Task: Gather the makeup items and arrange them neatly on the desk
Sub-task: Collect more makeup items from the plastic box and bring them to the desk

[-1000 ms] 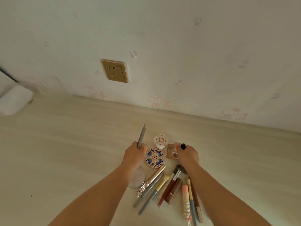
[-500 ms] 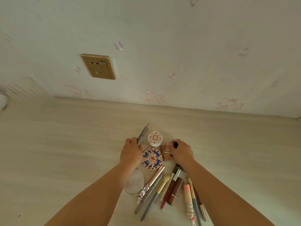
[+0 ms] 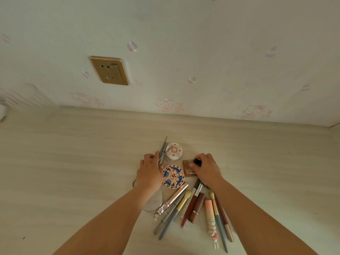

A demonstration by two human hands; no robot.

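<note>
Items sit bunched mid-surface (image 3: pixel 73 162), unsorted; left hand (image 3: pixel 149 172) pinches a grey pencil (image 3: pixel 162 153), right hand (image 3: pixel 207 167) a black-capped item (image 3: pixel 197 161)

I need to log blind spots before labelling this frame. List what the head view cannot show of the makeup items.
- Clear round dish: partly under the left forearm.
- Square palette: its right side is covered by the right hand.
- Small black item in the right hand's grip: too covered to identify.
- Dark object below the right wrist: mostly hidden.
- Grey pencils: lower ends behind the left hand.
</note>
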